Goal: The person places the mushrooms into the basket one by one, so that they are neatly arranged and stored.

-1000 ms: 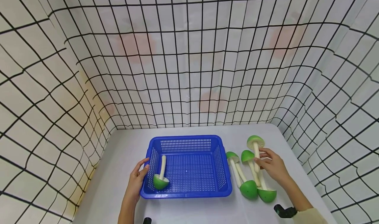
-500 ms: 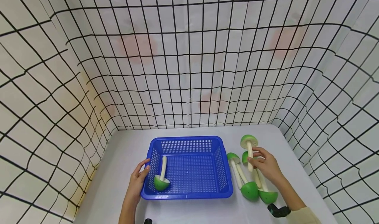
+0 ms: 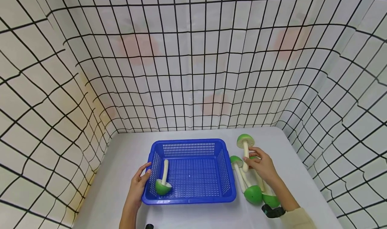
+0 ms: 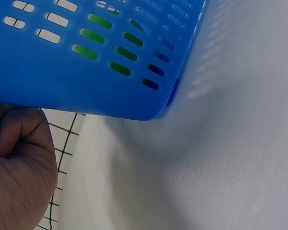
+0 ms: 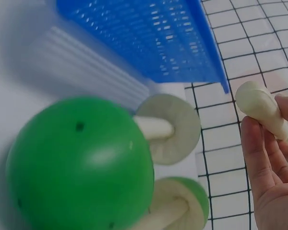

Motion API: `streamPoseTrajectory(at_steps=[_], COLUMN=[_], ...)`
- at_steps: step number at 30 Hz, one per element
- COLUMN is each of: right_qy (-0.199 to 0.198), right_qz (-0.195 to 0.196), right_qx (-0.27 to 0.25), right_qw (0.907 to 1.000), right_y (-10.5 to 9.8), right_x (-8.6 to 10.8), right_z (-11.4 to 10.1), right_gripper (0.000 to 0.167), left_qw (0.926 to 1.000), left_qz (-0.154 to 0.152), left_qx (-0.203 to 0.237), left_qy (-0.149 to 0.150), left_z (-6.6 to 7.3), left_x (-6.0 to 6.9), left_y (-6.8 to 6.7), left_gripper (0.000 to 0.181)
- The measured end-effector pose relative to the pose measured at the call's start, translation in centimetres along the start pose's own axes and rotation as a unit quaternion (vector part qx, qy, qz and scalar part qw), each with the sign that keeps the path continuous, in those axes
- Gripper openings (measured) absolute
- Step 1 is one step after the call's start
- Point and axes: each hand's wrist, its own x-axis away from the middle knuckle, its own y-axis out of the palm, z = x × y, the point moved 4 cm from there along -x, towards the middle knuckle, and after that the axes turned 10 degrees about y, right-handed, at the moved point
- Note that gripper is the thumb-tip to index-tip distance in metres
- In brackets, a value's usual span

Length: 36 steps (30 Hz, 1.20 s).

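Note:
My left hand point(image 3: 138, 185) grips the left rim of a blue plastic basket point(image 3: 188, 200); in the left wrist view its curled fingers point(image 4: 26, 127) meet the rim. One toy mushroom point(image 3: 163, 187) with a green cap and white stem lies inside, at the basket's left. My right hand point(image 3: 262, 165) pinches the stem of another mushroom point(image 3: 245, 141), cap up, above the table right of the basket. In the right wrist view the stem's end point(image 5: 261, 110) shows between thumb and fingers. Below that hand lie several more mushrooms point(image 3: 253, 194), partly hidden by the hand and forearm.
A white table point(image 3: 127, 148) carries everything. White walls with a black grid point(image 3: 193, 71) enclose its back and sides. A black device point(image 3: 273, 211) sits at my right wrist, and part of another dark one point(image 3: 149, 226) shows at the bottom edge.
My right hand has moved left toward the basket, carrying the pinched mushroom away from above the others. My left hand and the basket stay in place.

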Motion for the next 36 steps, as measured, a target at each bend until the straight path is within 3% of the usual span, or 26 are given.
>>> streamPoseTrajectory(at_steps=[16,36], right_qy=[-0.004,-0.021], right_qz=[-0.032,-0.067], right_qx=[-0.034,-0.058], right_qw=[0.9989,0.9959], right_y=[2.4,5.7], right_x=[0.2,-0.2], right_z=[-2.9,-4.8], right_gripper=[0.062,0.060], left_qw=[1.0000,0.9999], left_qz=[0.001,-0.005], left_qx=[0.001,0.016], left_qy=[0.000,-0.001], left_z=[0.0,-0.1], left_x=[0.0,0.0], left_y=[-0.1,-0.1], left_gripper=[0.054,0.052])
